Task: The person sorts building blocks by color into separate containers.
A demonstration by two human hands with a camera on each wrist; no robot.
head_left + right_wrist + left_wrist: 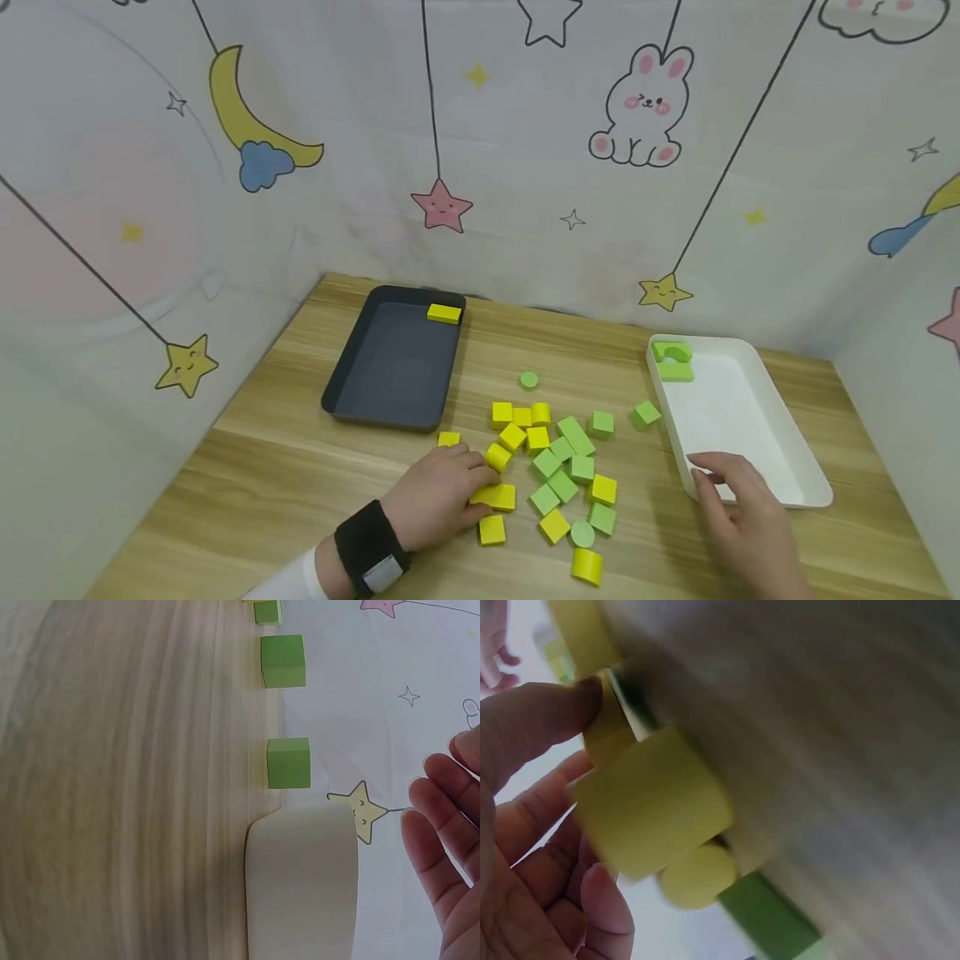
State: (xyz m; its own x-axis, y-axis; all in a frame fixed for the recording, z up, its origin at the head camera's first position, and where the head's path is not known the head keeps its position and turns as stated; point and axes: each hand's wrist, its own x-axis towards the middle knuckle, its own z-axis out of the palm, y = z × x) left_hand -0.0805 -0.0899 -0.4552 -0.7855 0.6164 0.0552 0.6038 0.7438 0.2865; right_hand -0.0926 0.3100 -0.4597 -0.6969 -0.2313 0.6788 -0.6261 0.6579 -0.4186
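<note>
My left hand (437,498) pinches a long yellow block (501,498) at the left of the scattered blocks; its fingers hide part of that block. In the left wrist view the thumb presses on the yellow block (609,731), and a nearer yellow cube (656,806) stands in front. Close to this hand lie another yellow cube (492,530) and a yellow cylinder (498,456). Over the near left rim of the white tray (750,417) hovers my right hand (750,521), fingers loosely bent and holding nothing. In the right wrist view its fingers (427,844) are apart from the tray.
A dark grey tray (397,367) at the back left contains one yellow block (444,314). Green pieces (677,372) sit in the white tray's far left corner. Several green and yellow blocks lie between the trays, including a green cube (645,415) beside the white tray.
</note>
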